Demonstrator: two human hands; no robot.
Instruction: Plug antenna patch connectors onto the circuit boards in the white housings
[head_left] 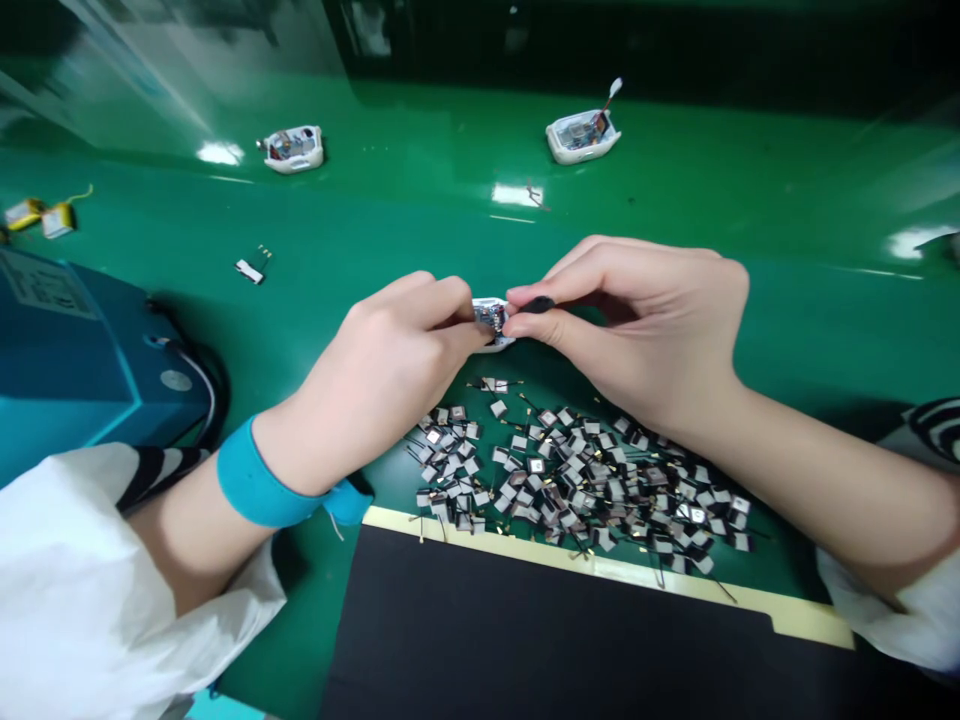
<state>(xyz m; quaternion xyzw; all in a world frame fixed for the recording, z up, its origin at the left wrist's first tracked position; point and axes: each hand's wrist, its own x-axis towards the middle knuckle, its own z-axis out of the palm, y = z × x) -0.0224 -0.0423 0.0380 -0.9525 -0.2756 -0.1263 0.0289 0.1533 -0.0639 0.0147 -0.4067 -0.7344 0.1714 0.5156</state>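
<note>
My left hand (401, 335), with a blue wrist strap (262, 475) on its wrist, is closed around a small white plastic housing (491, 312). A circuit board shows inside the housing; its left side is hidden by my fingers. At the housing's right end, my right hand (645, 310) is closed in a pinch on a small dark piece (537, 304), whose kind I cannot make out. Just below both hands lies a pile of small square antenna-like modules (577, 470) with short black leads.
Two more open white housings, one at left (294, 150) and one at right (583, 137), stand at the back. Yellow battery packs (58, 220) and a small white part (250, 271) lie left. A blue box (82, 350) with a cable stands left. A black mat (555, 630) lies in front.
</note>
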